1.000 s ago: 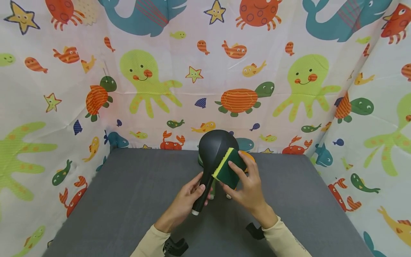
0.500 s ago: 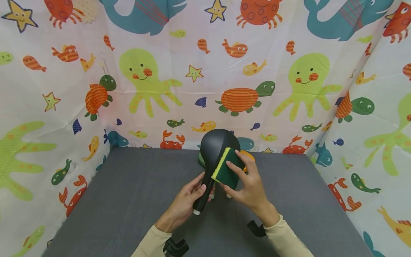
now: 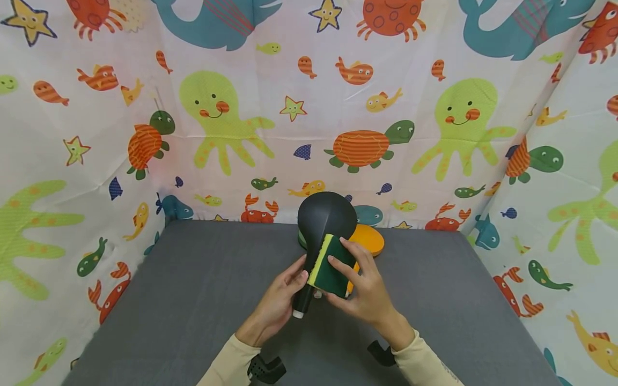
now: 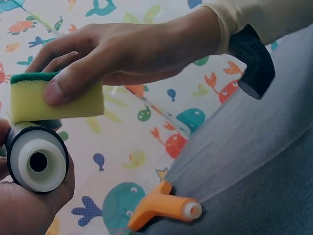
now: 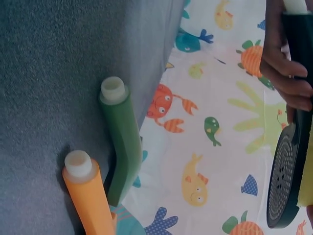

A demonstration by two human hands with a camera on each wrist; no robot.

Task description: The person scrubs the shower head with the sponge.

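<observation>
A black shower head (image 3: 327, 214) with a white threaded end is held up above the table, its round head away from me. My left hand (image 3: 276, 303) grips its handle near the lower end. In the right hand (image 3: 369, 300) is a green-and-yellow sponge (image 3: 333, 268), pinched between thumb and fingers. The yellow foam side lies against the handle, just above the left fingers. From the left wrist view, the sponge (image 4: 73, 105) touches the handle behind its white connector (image 4: 36, 159). In the right wrist view, the perforated spray face (image 5: 282, 178) shows.
Behind the held shower head, an orange shower head (image 3: 370, 240) and a green one (image 3: 302, 239), mostly hidden, lie on the grey table (image 3: 217, 279). Their handles point toward me. A sea-animal printed curtain (image 3: 289, 80) encloses the back and sides.
The sponge and right hand have slid down along the shower head, from near its round head to the handle by the left hand. More of the orange shower head shows. The left hand keeps its grip.
</observation>
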